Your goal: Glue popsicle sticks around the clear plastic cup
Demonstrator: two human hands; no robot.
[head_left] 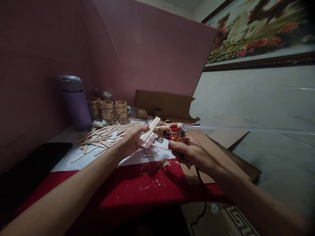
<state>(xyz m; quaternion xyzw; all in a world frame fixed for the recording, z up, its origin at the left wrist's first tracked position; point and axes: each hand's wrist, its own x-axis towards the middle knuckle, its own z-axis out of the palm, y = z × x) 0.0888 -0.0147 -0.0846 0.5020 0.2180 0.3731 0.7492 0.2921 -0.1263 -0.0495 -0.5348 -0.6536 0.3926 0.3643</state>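
Note:
My left hand (pixel 133 139) holds a clear plastic piece (pixel 148 141) with pale wooden sticks (pixel 151 128) lying side by side against it. In my right hand (pixel 188 151) is a flower-patterned glue gun (pixel 169 131), its fingers wrapped round the handle. A small red light glows on the gun. A long clear glue stick (pixel 221 128) juts from its back toward the right. The gun's front end is close to the sticks; whether it touches them cannot be made out. A black cord (pixel 203 193) hangs below my right hand.
Loose wooden sticks (pixel 103 136) are piled on white paper (pixel 61 164) at the left. Behind them stand a purple bottle (pixel 77 108) and several stick-covered cups (pixel 107 111). A twine ball (pixel 141 114) sits near cardboard (pixel 164 103). Scraps lie on the red cloth (pixel 147 193).

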